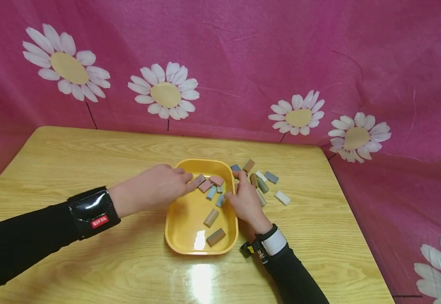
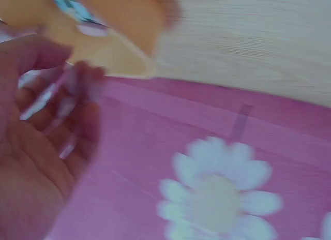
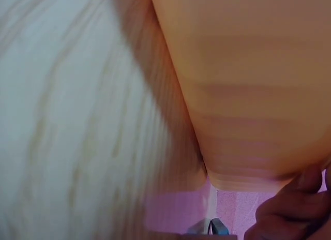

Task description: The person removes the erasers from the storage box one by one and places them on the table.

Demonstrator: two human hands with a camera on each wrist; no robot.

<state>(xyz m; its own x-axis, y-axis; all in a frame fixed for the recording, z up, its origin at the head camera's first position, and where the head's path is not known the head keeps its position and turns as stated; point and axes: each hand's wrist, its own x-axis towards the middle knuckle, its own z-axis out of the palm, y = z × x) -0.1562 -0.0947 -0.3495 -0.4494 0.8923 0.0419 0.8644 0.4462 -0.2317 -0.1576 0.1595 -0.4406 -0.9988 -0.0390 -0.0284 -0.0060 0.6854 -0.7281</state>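
A yellow plastic tray (image 1: 182, 219) rests on the table with several small blocks in it. Over its left rim reaches my left hand (image 1: 155, 185), fingers loosely bent. Its fingertips are right by a dark reddish block (image 1: 200, 180); in the left wrist view this hand (image 2: 46, 126) is blurred, with no block showing between thumb and fingers. My right hand (image 1: 247, 202) grips the right rim, thumb on the inside and fingers outside. Near the thumb lie a pink block (image 1: 217, 180) and a blue block (image 1: 211, 193). Closer to me are a beige block (image 1: 211, 218) and a brown block (image 1: 216, 237).
Several more blocks lie on the wooden table (image 1: 311, 236) right of the tray, among them a white block (image 1: 282, 197), a grey block (image 1: 271, 177) and a green block (image 1: 262, 185). Behind the table hangs a pink cloth (image 1: 228, 76) with daisies.
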